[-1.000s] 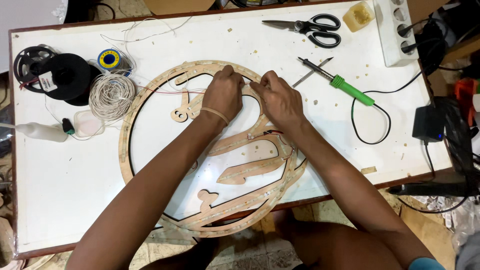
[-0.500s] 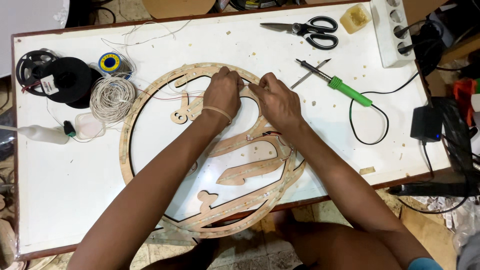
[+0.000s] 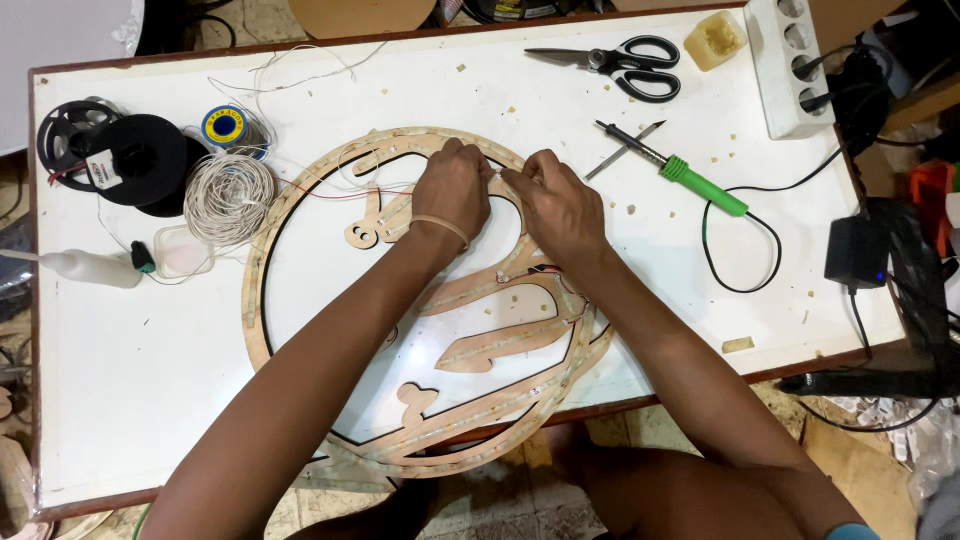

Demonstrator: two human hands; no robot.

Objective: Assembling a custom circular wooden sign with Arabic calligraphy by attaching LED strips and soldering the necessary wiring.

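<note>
Both hands, left (image 3: pixel 452 190) and right (image 3: pixel 558 205), pinch closed on the wooden ring's (image 3: pixel 262 250) top edge; fingertips nearly touching.

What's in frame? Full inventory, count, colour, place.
wooden ring cutout: 1, pale wood, table centre, under both hands
scissors: 1, black handles, top centre
soldering iron: 1, green grip, right of the ring
wire coil: 1, white, left of the ring
black spools: 2, upper left
solder reel: 1, blue and yellow, upper left
squeeze bottle: 1, white, left edge
power strip: 1, white, top right
table: 1, white
left hand: on the ring's top edge
right hand: beside it, pinching there
</note>
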